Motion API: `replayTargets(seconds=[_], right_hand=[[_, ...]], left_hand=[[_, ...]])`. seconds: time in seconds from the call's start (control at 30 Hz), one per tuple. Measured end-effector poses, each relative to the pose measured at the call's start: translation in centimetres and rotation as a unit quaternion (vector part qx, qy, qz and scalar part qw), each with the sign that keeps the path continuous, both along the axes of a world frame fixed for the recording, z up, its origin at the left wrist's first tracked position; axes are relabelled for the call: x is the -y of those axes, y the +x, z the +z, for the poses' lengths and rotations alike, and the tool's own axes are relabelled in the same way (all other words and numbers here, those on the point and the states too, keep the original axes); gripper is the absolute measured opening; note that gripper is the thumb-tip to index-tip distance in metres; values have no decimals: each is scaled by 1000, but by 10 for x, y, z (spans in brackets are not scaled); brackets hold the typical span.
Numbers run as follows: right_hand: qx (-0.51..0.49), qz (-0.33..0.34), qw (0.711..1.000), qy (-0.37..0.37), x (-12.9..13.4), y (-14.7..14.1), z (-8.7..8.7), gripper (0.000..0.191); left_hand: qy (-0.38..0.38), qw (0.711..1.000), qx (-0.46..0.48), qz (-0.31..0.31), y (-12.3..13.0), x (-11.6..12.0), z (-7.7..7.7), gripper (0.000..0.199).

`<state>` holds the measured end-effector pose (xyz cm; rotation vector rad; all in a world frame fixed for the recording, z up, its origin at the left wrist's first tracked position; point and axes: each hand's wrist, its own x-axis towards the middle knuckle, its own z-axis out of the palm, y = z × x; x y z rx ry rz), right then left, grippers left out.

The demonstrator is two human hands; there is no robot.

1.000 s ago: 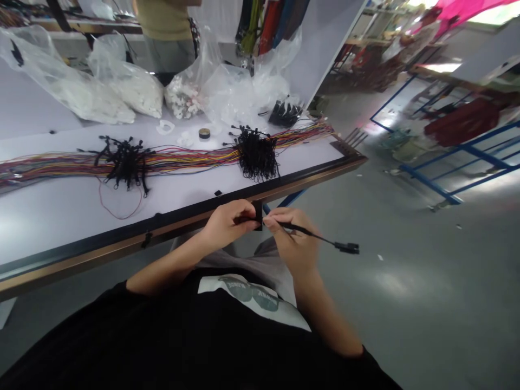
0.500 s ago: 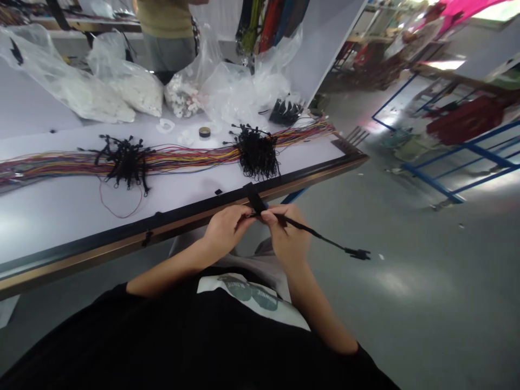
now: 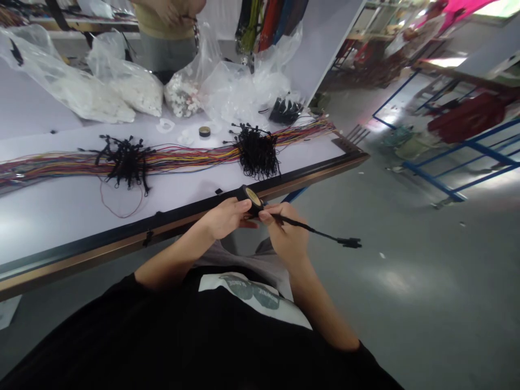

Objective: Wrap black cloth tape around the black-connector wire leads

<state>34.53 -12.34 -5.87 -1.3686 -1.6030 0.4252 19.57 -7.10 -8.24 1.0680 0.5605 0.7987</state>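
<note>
My left hand [image 3: 224, 218] has its thumb on a roll of black tape [image 3: 252, 198], whose pale core ring faces up; some of its fingers are hidden beneath. Close against the roll, my right hand [image 3: 287, 230] pinches a black-wrapped cable [image 3: 298, 223] between thumb and fingers. The cable slants down to the right and ends in a black connector [image 3: 349, 242] hanging over the floor. Both hands are just in front of the table's edge. Where tape and cable meet is partly hidden by my fingers.
A long bundle of coloured wires [image 3: 190, 157] lies along the table [image 3: 179, 192], with black connector clusters [image 3: 127, 160] [image 3: 258, 151] on it. Behind it stand clear bags of white parts [image 3: 182, 97] and another tape roll [image 3: 204, 131]. A person [image 3: 168, 27] stands opposite. Blue-framed racks [image 3: 441, 184] are at right.
The tape roll has turned from edge-on to showing its core, and my left hand's thumb has come onto it. The cable's connector end has swung slightly up and left.
</note>
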Motion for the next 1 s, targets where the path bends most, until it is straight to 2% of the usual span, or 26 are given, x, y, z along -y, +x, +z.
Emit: replayTargets(seconds=[0.1,0.2,0.3,0.33,0.4,0.47,0.53,0.63,0.77,0.83,0.87,1.0], right_hand=[[-53,-26,998,-21,1,0,-3,17],[-145,-57,987,-45,-2,1,-7,18],[-149,-83,984,-56,-7,5,-6,19],[-134,-85,986,-56,-7,5,-3,18],[-112,-65,990,-56,-7,6,2,17],[-108,-21,992,-57,-6,5,7,15],[-102,13,993,-52,-5,3,9,16],[-83,1,996,-31,-5,-1,6,22],[-168,-4,985,-28,-9,-5,-6,25],[-186,23,981,-43,-10,-4,-10,22],[-162,36,985,-57,-10,-3,-10,19],[56,50,991,-114,-6,0,-4,18]], left_hand=[[24,997,-16,74,4,7,4,34],[121,982,-75,122,-3,21,10,41],[300,937,-157,87,-13,29,11,68],[346,921,-168,64,-15,30,11,70],[385,903,-182,54,-15,28,9,49],[364,902,-208,102,-10,24,8,27],[347,892,-245,153,-4,20,10,17],[383,864,-284,164,4,17,15,4],[411,844,-310,152,5,16,20,14],[398,846,-317,160,4,14,20,12],[380,852,-320,165,3,13,20,12],[255,900,-328,131,1,9,20,15]])
